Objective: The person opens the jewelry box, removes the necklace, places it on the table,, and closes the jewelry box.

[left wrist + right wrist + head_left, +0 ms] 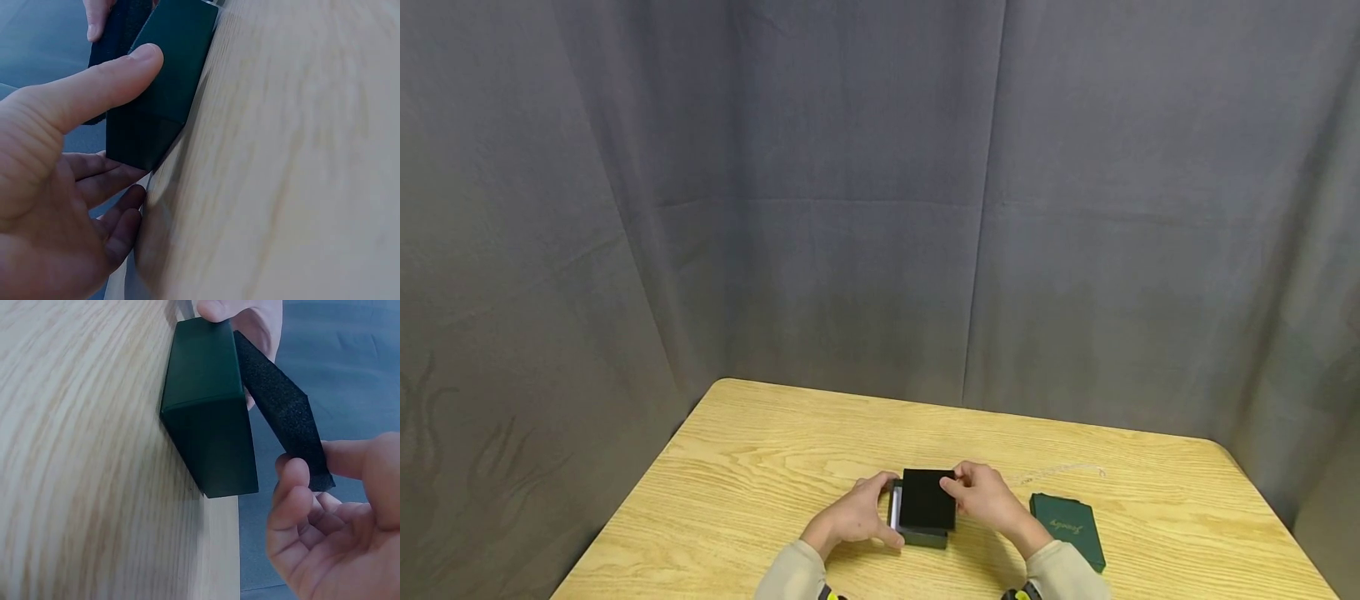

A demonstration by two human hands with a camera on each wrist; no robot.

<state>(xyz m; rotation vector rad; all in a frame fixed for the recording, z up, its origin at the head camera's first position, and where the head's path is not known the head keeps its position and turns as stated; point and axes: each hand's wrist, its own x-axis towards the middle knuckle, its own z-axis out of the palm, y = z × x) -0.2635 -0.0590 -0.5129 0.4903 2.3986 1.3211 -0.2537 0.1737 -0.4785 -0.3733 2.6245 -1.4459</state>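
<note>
A dark green box base point(927, 540) sits on the table, its pale inside showing along the left edge. My left hand point(856, 512) grips it from the left, the thumb on the near wall and fingers around the far side. A square black foam pad point(928, 498) is tilted over the box top, pinched at its right edge by my right hand point(988, 498). In the right wrist view the pad point(281, 403) slants up from the box point(203, 369), its near end between thumb and fingers. The left wrist view shows the left thumb flat on the box wall point(175, 69).
A green lid point(1071, 527) with gold lettering lies to the right of my right hand. Behind it, a thin silvery chain point(1051, 477) is stretched out on the wooden table point(737, 467). Grey curtains point(865, 208) hang behind and beside the table.
</note>
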